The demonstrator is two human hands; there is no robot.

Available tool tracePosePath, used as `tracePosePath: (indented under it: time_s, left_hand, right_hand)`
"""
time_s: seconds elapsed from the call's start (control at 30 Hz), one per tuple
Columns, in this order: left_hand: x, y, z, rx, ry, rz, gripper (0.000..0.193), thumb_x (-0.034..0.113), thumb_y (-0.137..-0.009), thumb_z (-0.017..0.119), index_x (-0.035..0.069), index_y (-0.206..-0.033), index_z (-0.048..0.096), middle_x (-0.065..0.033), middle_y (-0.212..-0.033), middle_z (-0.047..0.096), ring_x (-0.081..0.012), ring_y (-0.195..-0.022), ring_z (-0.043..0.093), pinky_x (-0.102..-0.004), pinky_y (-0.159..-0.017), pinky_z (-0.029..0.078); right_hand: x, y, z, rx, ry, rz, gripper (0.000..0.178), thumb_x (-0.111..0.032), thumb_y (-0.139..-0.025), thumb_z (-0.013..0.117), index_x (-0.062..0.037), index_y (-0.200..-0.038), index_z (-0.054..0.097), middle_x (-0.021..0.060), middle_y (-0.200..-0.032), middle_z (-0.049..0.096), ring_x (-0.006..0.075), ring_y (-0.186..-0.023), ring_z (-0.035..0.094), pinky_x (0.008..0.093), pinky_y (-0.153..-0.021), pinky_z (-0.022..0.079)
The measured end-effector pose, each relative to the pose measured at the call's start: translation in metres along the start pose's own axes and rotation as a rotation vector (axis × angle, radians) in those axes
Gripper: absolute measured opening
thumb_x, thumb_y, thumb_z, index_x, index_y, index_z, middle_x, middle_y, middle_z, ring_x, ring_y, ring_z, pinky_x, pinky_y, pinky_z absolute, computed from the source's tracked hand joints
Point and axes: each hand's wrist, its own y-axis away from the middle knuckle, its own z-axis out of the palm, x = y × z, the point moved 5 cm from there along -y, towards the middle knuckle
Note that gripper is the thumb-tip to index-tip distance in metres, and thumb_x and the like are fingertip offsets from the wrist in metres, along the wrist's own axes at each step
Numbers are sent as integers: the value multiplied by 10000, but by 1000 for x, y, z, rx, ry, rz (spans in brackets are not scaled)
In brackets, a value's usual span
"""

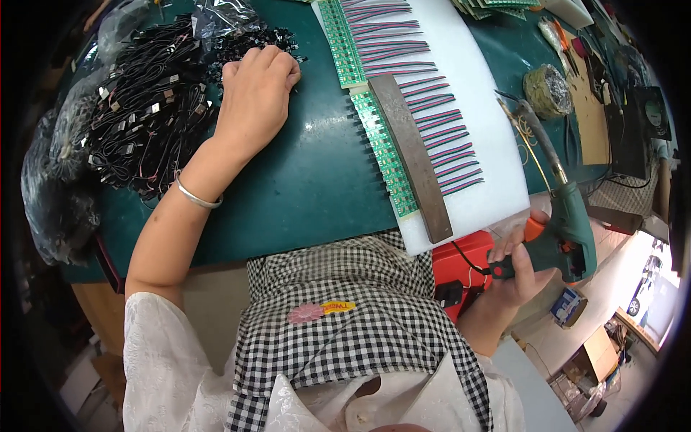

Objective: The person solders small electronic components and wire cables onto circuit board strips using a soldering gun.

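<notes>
My left hand (257, 93) rests at a heap of small black connectors (234, 49), its fingers curled down with the tips hidden. Whatever it pinches cannot be made out. In my right hand (524, 268) is a green soldering gun (573, 225) with an orange trigger, its long metal tip slanting up to the left. Between the hands, strips of green circuit boards (381, 147) lie on a white foam sheet (497, 162). A brown bar (410, 158) presses across the nearer strip. Black connectors line its left edge, and multicoloured wires (452, 155) fan out to the right.
A tangle of black USB cables (144, 108) and plastic bags (54, 209) covers the left of the green table (302, 194). On the right sit a roll of tape (547, 91) and tools. A red box (461, 268) stands below the table's edge.
</notes>
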Motion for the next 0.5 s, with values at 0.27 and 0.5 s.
tracePosePath:
  time_s: [0.27,0.5]
  left_hand:
    - [-18,8,0,-133,166,-75,109,134,-799,632,112,-906,628,11,-874,599,-189,-883,534,-353,-793,344]
    - [-7,5,2,-49,121,2,86,128,-778,637,84,-822,577,-20,-827,572,-226,-835,530,-353,-729,353]
  right_hand:
    - [-1,2,24,-33,-7,20,526,-17,-712,629,135,-1166,411,111,-618,516,167,-478,504,251,-464,438]
    - [2,6,32,-90,-6,20,530,-56,-746,607,121,-1196,391,92,-659,480,146,-494,475,247,-436,431]
